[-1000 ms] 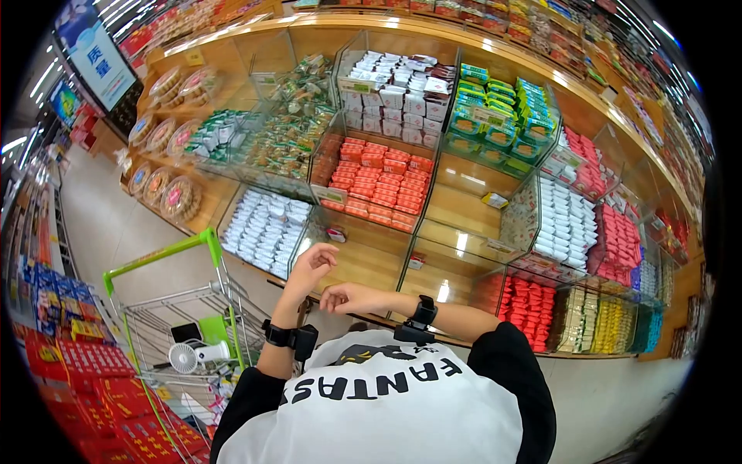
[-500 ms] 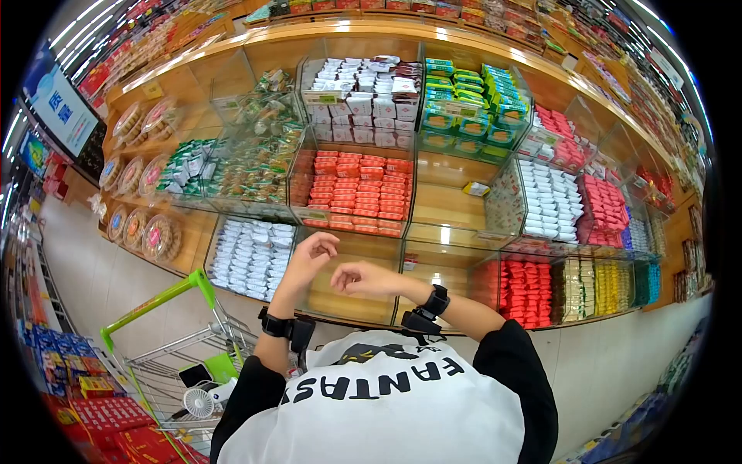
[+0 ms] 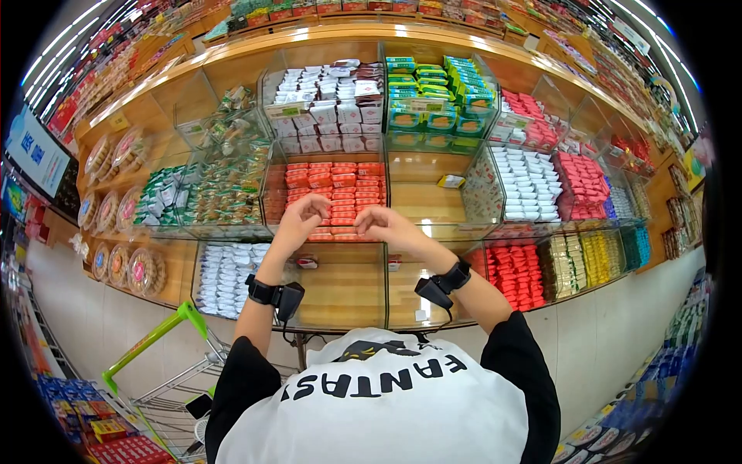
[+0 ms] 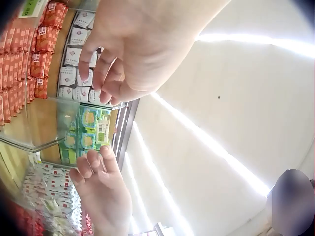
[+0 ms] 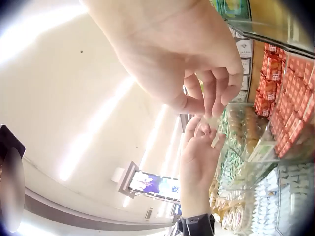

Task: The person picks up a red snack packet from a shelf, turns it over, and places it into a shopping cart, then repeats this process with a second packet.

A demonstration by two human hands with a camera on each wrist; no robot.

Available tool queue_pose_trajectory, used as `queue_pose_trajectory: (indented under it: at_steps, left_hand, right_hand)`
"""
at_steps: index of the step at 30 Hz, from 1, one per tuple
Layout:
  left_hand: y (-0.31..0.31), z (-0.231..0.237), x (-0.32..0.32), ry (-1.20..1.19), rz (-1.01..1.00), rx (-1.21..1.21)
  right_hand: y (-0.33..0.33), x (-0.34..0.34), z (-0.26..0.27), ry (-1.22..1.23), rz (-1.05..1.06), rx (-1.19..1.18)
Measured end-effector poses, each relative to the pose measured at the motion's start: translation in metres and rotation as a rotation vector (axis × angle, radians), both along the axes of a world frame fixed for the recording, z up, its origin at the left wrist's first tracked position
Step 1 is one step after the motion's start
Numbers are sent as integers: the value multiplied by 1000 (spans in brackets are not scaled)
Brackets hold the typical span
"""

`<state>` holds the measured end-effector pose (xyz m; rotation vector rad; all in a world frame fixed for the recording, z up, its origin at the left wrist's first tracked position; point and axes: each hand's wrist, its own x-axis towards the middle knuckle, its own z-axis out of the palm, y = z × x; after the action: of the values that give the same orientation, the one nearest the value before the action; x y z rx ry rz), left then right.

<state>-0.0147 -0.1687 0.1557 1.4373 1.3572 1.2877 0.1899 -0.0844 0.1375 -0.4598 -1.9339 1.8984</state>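
My left hand (image 3: 303, 218) hovers in front of a bin of orange-red wrapped packets (image 3: 334, 172), with its fingers loosely bent and nothing in them. A little to its right, at about the same height, is my right hand (image 3: 384, 226), also empty and loosely bent. The two hands face each other across a small gap. In the left wrist view the thumb and fingers of the left hand (image 4: 135, 54) hang apart from any packet. The right wrist view shows the right hand (image 5: 182, 64) likewise holding nothing.
Glass-walled bins hold white packets (image 3: 325, 93), green packets (image 3: 440, 93), white sachets (image 3: 529, 185) and red packets (image 3: 514, 274). A single yellow packet (image 3: 451, 182) lies on a wooden shelf. Round tubs (image 3: 147, 271) stand at left, near a green-handled shopping cart (image 3: 151, 340).
Both hands have risen in view towards the orange-red packets, and the right hand has moved rightward, away from the left. The view has turned right; the cart shows lower.
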Motion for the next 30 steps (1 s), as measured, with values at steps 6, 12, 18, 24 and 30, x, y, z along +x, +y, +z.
queue_pose_trajectory:
  at_steps: [6, 12, 18, 24, 30]
  left_hand:
    - [42, 13, -6, 32, -25, 51]
    - [91, -2, -18, 268, -18, 21]
    - [139, -62, -44, 387, -46, -156]
    - [169, -102, -50, 530, -100, -131]
    - [182, -121, -50, 640, -66, -36]
  right_hand:
    - [25, -4, 21, -27, -176, -99]
    - [51, -25, -15, 21, -281, -289]
    - [52, -40, -29, 51, -402, -446]
    - [51, -45, -48, 92, -426, -546]
    - [46, -52, -55, 94, -394, -606]
